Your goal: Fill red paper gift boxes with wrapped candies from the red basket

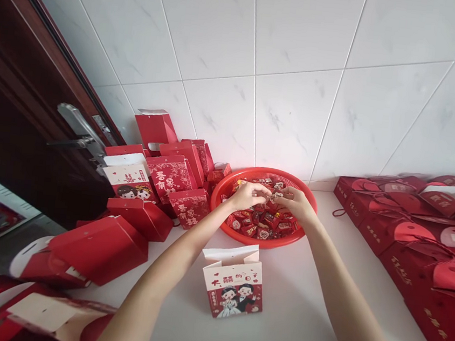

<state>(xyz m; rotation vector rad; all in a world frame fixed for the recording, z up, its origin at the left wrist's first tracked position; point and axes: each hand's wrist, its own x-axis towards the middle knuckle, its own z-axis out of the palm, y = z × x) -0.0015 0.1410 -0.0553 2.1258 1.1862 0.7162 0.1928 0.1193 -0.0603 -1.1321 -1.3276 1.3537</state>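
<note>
A red plastic basket (260,244) holds many small wrapped candies (262,231) in red, white and gold. Over the basket, my left hand (248,196) is closed, thumb and fingers bent together; what they may hold is hard to make out. Facing it is my right hand (297,205), its fingertips pinched on a wrapped candy with pale lettering (277,195). The two hands' fingertips nearly meet. Between my forearms, a red and white gift box (235,290) with a cartoon bride and groom stands upright, its top flaps open.
Several red boxes (171,181) are gathered at the left, some lying tilted. On the right sit rows of closed dark red boxes (401,259) with cords. A tiled wall (290,117) rises behind the white tabletop (297,319). A dark door with a metal handle (79,128) is at left.
</note>
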